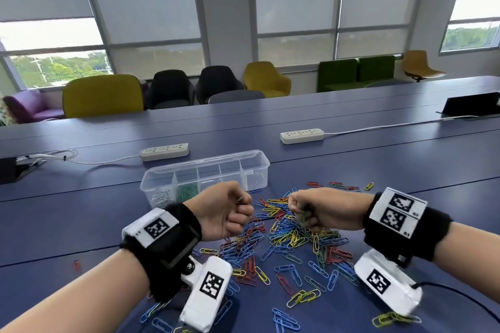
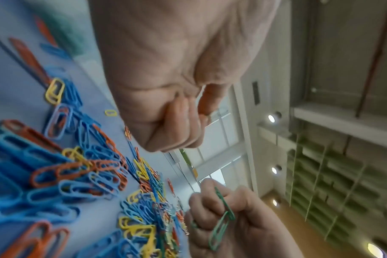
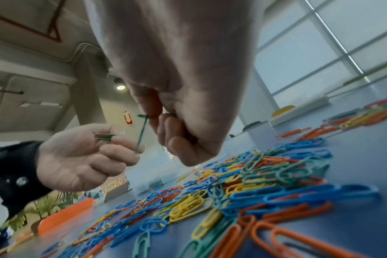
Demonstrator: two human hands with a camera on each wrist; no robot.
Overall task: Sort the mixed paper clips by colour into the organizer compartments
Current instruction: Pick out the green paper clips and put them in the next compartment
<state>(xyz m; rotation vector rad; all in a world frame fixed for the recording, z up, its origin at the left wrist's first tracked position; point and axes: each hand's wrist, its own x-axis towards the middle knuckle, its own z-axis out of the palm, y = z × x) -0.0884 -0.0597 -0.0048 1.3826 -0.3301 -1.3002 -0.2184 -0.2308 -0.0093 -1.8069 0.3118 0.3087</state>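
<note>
Sorting barely started: we see white and green clips in the organizer's two left compartments, the rest look bare. Left hand pinches green clips, right hand grips more; the mixed pile still covers the table.

Two curled hands above mixed paper clips

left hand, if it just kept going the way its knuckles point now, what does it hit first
Most likely the right hand: the left hand faces it across a small gap above the clip pile. Depth is uncertain.
</note>
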